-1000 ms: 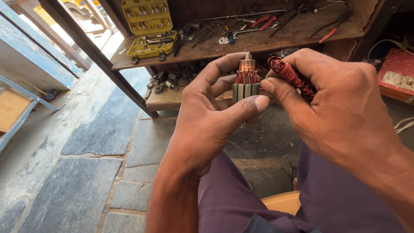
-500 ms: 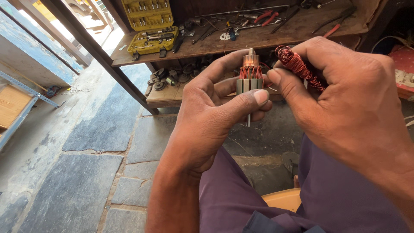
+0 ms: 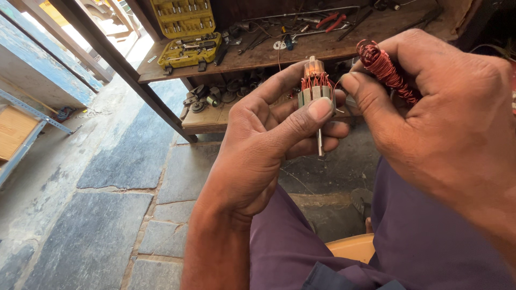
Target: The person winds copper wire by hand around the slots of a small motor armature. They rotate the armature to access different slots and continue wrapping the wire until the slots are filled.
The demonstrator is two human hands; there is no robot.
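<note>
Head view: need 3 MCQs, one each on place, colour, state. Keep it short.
1. Where is the small motor armature with copper windings and steel shaft?
A. On the stone floor
B. Between the left hand's thumb and fingers
C. On the wooden shelf

2. What colour is the open socket-set case on the wooden workbench?
A. Yellow
B. Green
C. White

3. How does the right hand stand to the coil of reddish copper wire?
A. Apart from it
B. Open flat under it
C. Closed around it

Key: 1 B, the left hand pinches the armature upright. 2 A, the case shows yellow at top left. 3 C, the fingers wrap the coil.
</note>
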